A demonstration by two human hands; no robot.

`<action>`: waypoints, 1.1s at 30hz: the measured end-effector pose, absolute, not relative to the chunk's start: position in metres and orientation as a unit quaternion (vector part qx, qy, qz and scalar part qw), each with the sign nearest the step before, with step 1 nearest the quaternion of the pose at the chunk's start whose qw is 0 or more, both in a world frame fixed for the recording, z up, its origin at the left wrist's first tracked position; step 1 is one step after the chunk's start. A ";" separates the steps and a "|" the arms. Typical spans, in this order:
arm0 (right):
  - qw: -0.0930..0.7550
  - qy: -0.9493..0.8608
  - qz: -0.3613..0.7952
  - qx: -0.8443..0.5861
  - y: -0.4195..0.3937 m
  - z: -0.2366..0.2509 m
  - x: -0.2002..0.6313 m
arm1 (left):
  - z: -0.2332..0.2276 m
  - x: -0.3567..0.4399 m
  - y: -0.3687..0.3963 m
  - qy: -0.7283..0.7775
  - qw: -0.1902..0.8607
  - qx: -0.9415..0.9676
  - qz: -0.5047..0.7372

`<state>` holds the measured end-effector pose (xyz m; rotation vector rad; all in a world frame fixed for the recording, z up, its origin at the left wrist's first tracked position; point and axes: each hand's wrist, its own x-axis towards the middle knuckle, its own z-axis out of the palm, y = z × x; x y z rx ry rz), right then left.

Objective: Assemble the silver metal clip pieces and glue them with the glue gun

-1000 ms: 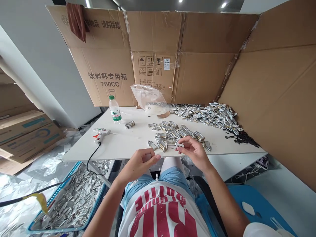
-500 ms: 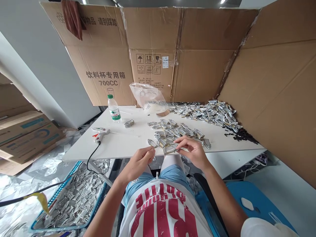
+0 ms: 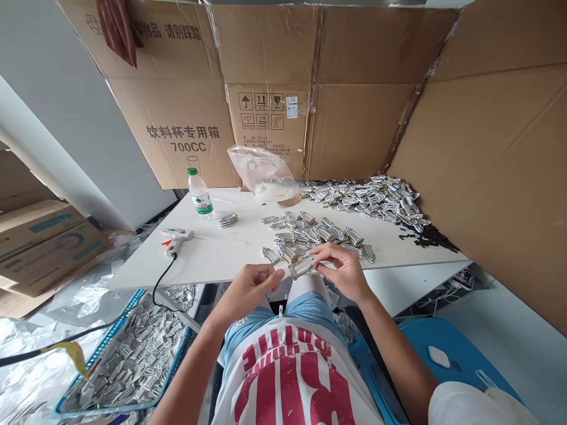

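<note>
Being pinched at one end: a silvery oblong frame (image 3: 302,272)

The frame is held between the thumb and fingers of the right hand (image 3: 343,271). From those fingertips it lies to the left, in the gap between both hands, its long axis slanting down toward the lap. The right hand is nearer, being in contact; the left hand (image 3: 252,288) is kept just beside the frame's free end, fingers curled and thumb extended, and whether anything is gripped there cannot be told.

Just beyond the right hand, similar frames (image 3: 310,231) are strewn; farther out and rightward, a larger heap (image 3: 385,203) is piled, with black strips (image 3: 432,239) scattered on its near side. Left of the left hand, a white glue gun (image 3: 175,243) is laid; beyond it, a green-capped bottle (image 3: 201,199) is stood, its label wording too small to be read. Farthest out, on the cardboard panel (image 3: 190,100), "饮料杯专用箱" and "700CC" are printed, with "请别踩踏" higher up.
</note>
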<state>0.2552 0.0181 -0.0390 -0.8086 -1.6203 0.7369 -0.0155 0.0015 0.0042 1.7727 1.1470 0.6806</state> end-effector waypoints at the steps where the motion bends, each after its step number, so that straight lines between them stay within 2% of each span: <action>1: 0.561 -0.691 0.303 -0.341 0.017 -0.039 0.254 | 0.003 -0.015 0.001 0.464 0.446 0.716 0.271; 12: 0.564 -0.751 0.170 -0.298 0.002 -0.028 0.237 | -0.010 -0.008 -0.001 0.472 0.425 0.719 0.282; 21: 0.568 -0.771 0.111 -0.264 -0.003 -0.031 0.225 | -0.015 -0.006 -0.003 0.479 0.410 0.717 0.297; 33: 0.587 -0.773 0.057 -0.234 -0.006 -0.030 0.217 | -0.005 -0.002 -0.006 0.523 0.317 0.729 0.308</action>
